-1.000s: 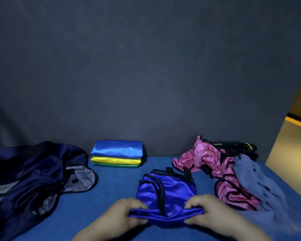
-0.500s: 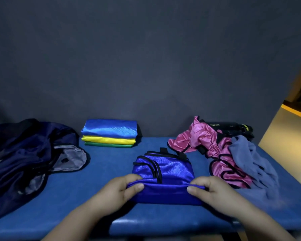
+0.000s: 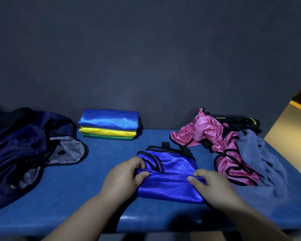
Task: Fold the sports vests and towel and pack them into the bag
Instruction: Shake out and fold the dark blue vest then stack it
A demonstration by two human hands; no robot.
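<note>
Both hands: left hand [image 3: 124, 174] and right hand [image 3: 210, 186] are pinching the near folded edge of the shiny royal-blue black-trimmed vest [image 3: 170, 173], fingers clamped on fabric.
Vest: lying mid blue table [image 3: 94, 180].
Left: dark navy bag [image 3: 21, 150] gaping.
Behind: folded blue, yellow and green stack [image 3: 109, 124].
Right: crumpled pink vests [image 3: 215, 136], touching grey-blue towel [image 3: 257, 153].

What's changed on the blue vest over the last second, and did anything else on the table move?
Both hands, left hand and right hand, have carried the near edge of the blue vest up and away, laying a fold over its middle; they keep pinching that edge. The folded stack, pink vests, grey towel and bag lie as before.
</note>
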